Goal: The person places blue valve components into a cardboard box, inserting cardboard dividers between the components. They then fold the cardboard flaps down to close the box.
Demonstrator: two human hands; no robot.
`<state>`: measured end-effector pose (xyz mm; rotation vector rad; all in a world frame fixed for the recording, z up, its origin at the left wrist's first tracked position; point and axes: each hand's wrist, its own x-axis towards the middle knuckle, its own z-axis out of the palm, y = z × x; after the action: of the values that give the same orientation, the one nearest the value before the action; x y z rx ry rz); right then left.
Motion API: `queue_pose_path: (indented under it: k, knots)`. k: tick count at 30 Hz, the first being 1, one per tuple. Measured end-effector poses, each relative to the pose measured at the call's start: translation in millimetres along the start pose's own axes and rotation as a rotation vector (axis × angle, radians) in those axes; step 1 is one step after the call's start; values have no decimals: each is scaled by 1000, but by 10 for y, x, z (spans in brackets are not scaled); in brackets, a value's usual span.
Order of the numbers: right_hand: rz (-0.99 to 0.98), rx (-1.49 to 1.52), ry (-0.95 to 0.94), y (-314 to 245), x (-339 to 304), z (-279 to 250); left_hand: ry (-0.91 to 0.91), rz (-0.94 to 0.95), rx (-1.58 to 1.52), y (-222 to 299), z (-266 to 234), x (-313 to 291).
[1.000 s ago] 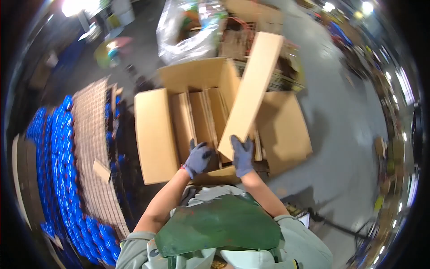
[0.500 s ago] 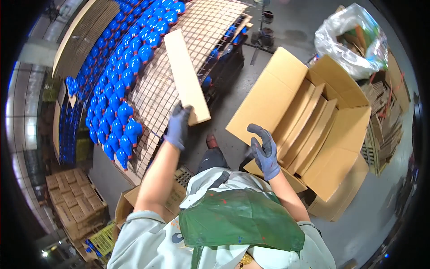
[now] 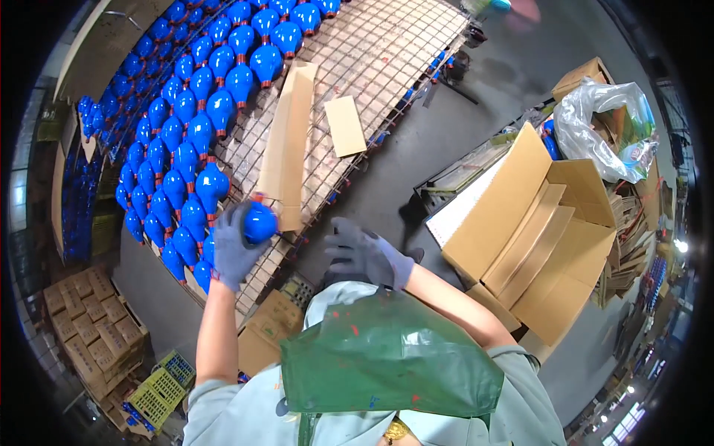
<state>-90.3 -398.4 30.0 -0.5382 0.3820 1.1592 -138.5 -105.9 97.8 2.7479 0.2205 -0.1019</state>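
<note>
- Nearest my camera I have the green apron (image 3: 394, 357), spread across the lower middle of my view.
- My right hand (image 3: 364, 256), in a grey glove, is empty, its grip open with the fingers spread; it is off the tabletop's right edge.
- My left hand (image 3: 234, 249), gloved too, has its grip closed round a blue bulb (image 3: 260, 223) with a red end, above the near end of the tabletop (image 3: 379, 59).
- Just beside that bulb I see the near end of a long folded cardboard strip (image 3: 290, 141); I cannot tell whether they touch.
- Off to the right is an open carton (image 3: 483, 201) with cardboard dividers (image 3: 532, 238) inside.
- A flat cardboard piece (image 3: 345, 126) lies by the tabletop's right edge.
- Rows of blue bulbs (image 3: 201, 134) fill the tabletop's left side.
- Beyond the carton I make out a clear plastic bag (image 3: 573, 119).
</note>
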Motion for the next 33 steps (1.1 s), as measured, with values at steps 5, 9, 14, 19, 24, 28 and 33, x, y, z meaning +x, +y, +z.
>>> queue_pose_path:
  k: [5,9,14,19,24,28,33]
  knots:
    - [-149,112,-79,-12,267,185,57,-31,-715,-272,-240,514]
    - [-887,-733,-47,-288,-290,3,-42,-381,442,-1588,174,910]
    - [-970,-370,618,-457,-1767,-221,-48,-383,147,-1892,149,988]
    - [-1089,-1554,1546,-519,-2458,-1029,131,-155,-565,-35,28,740]
    - [-740,-1863,1320,-388,-2506,-1637,-151,567,-604,2240,340,579]
    - [-1147,-260,741,-369,-2564,-1290,-227,1226,-332,3529,582,328]
    - [-1259,134,556,-359,-3089,-1631,-194,993,-419,3668,743,104]
